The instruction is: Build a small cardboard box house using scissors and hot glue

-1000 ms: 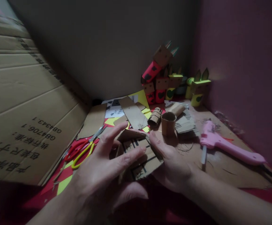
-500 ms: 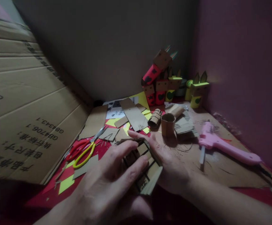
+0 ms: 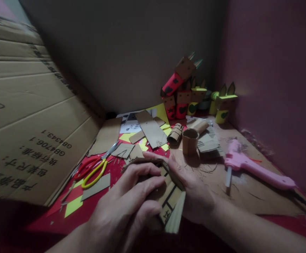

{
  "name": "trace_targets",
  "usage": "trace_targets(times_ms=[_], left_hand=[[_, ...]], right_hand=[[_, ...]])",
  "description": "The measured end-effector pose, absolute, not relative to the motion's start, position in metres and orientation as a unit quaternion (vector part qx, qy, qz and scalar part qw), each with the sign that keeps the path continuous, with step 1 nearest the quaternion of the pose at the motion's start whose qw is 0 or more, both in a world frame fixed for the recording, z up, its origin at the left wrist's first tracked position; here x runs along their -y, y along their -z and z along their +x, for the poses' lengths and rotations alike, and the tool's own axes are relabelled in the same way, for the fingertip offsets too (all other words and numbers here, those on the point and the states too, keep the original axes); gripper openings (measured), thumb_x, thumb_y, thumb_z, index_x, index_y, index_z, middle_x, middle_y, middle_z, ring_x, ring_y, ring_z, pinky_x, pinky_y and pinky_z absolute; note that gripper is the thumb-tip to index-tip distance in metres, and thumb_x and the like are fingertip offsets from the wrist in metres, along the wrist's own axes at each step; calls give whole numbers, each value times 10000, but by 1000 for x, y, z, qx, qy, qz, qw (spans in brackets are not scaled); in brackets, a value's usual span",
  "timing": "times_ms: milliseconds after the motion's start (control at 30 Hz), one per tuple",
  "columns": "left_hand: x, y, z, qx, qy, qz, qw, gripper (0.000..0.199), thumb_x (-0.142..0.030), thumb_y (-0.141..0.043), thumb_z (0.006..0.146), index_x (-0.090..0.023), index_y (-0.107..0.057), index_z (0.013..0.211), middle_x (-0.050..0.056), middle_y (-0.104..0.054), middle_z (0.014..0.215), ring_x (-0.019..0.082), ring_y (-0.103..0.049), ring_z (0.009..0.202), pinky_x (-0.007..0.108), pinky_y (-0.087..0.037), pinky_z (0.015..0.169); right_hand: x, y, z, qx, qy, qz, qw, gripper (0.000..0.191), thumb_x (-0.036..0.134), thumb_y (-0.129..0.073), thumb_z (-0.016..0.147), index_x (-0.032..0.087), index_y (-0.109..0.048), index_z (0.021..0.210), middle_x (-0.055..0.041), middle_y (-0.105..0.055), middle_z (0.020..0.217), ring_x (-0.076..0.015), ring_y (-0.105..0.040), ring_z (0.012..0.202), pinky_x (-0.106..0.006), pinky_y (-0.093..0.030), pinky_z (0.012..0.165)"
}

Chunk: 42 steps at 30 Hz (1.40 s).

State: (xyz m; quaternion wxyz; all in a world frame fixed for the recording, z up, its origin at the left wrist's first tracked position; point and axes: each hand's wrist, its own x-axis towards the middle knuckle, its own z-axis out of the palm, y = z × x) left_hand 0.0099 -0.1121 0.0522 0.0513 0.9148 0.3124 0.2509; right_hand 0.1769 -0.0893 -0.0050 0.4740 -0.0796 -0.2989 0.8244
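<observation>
A bent cardboard piece [image 3: 169, 198] with black printed lines is held between both hands, low in the middle of the view. My left hand [image 3: 134, 196] lies over its left side, fingers pressed on the printed face. Around its right and far edge curls my right hand [image 3: 192, 186], with the fingertips partly hidden behind the cardboard. Scissors [image 3: 96, 172] with one red and one yellow handle rest left of the hands. Beyond my right hand stands a short cardboard tube [image 3: 190, 142], beside a rolled piece with black lines [image 3: 175, 134].
A pink glue gun [image 3: 258, 168] lies on a cardboard sheet [image 3: 263, 202] at the right. Red and yellow cardboard figures [image 3: 182, 105] stand at the back. A large carton [image 3: 37, 116] leans in from the left. Cardboard strips [image 3: 151, 130] and yellow paper scraps lie on the red surface.
The held cardboard has turned and tilted slightly, showing more of its printed face. My left fingers have shifted on it, the thumb moving lower. The whole view has moved slightly.
</observation>
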Motion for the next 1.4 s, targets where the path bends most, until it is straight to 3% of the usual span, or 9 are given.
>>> trace_targets(times_ms=[133, 233, 433, 767, 900, 1100, 1400], left_hand=[[117, -42, 13, -324, -293, 898, 48, 303, -207, -484, 956, -207, -575, 1245, 105, -549, 1235, 226, -574, 1161, 262, -567, 897], [119, -39, 14, -334, -308, 890, 37, 284, -205, -488, 954, -192, -604, 1213, 103, -536, 1236, 214, -570, 1156, 240, -558, 899], [120, -40, 16, -337, -331, 881, 30, 305, -138, -456, 948, -201, -614, 1201, 78, -531, 1222, 174, -554, 1171, 192, -537, 912], [119, -43, 16, -343, -327, 880, 25, 335, -82, -456, 925, -216, -606, 1193, 76, -546, 1213, 187, -561, 1180, 234, -566, 923], [115, -51, 10, -310, -249, 917, -5, 365, -49, -491, 900, -179, -574, 1231, 94, -521, 1235, 169, -564, 1187, 186, -539, 955], [112, -52, 10, -310, -244, 918, -25, 348, -53, -495, 897, -170, -581, 1214, 87, -522, 1239, 150, -583, 1155, 162, -529, 956], [114, -50, 14, -316, -233, 918, -50, 302, -55, -502, 911, -147, -605, 1179, 96, -529, 1214, 137, -589, 1135, 151, -521, 950]], right_hand=[[90, 2, 177, 266, -842, -65, 465, 356, 439, -459, 954, 248, -707, 1124, -35, -745, 988, -147, -681, 893, -283, -469, 881], [89, 2, 177, 248, -847, -72, 465, 333, 421, -511, 923, 237, -706, 1121, -37, -747, 994, -151, -684, 909, -282, -474, 878], [90, 5, 176, 247, -846, -83, 466, 353, 378, -441, 956, 214, -698, 1135, -54, -748, 1002, -157, -693, 909, -299, -477, 894], [89, 4, 175, 269, -831, -103, 476, 373, 433, -512, 913, 197, -682, 1146, -89, -708, 1158, -207, -633, 1131, -368, -401, 1056], [89, 5, 175, 270, -833, -100, 472, 372, 419, -493, 924, 204, -675, 1167, -82, -715, 1139, -198, -661, 1068, -368, -430, 1021], [89, 6, 175, 276, -827, -109, 477, 360, 380, -445, 959, 201, -686, 1158, -73, -717, 1142, -182, -658, 1063, -339, -438, 1004], [87, 7, 175, 252, -842, -104, 466, 346, 310, -428, 956, 187, -694, 1139, -70, -741, 1013, -161, -689, 898, -307, -468, 909]])
